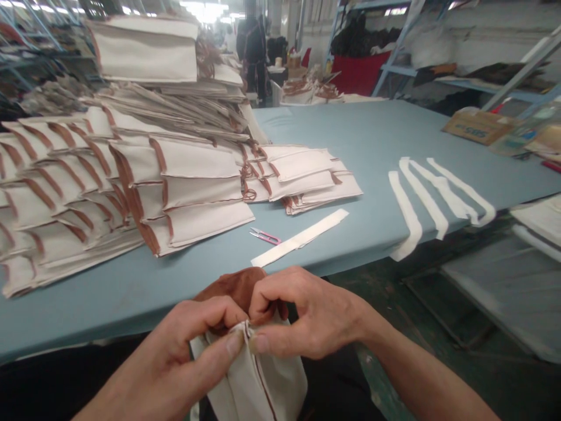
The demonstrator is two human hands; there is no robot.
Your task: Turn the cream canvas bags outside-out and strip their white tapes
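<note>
A cream fabric bag piece (pixel 280 380) with brown trim and a brown lining or flap hangs between my hands, below the table's front edge. My left hand (pixel 188 345) pinches its top edge beside a seam. From the other side of that seam, my right hand (pixel 302 316) grips the same edge, thumb in front and fingers curled behind. Both thumb tips nearly meet at the seam. The fingertips behind the fabric are partly hidden. Just beyond my hands, pink-handled thread snips (pixel 266 236) lie on the table near a flat cream fabric strip (pixel 302 237).
Stacks of cream pieces with brown edges (pixel 201 158) cover the left of the blue-green table (pixel 372 134). White strips (pixel 405 216) hang over its right front edge. A cardboard box (pixel 477 126) stands at the right. Racks and a person (pixel 253 52) are behind.
</note>
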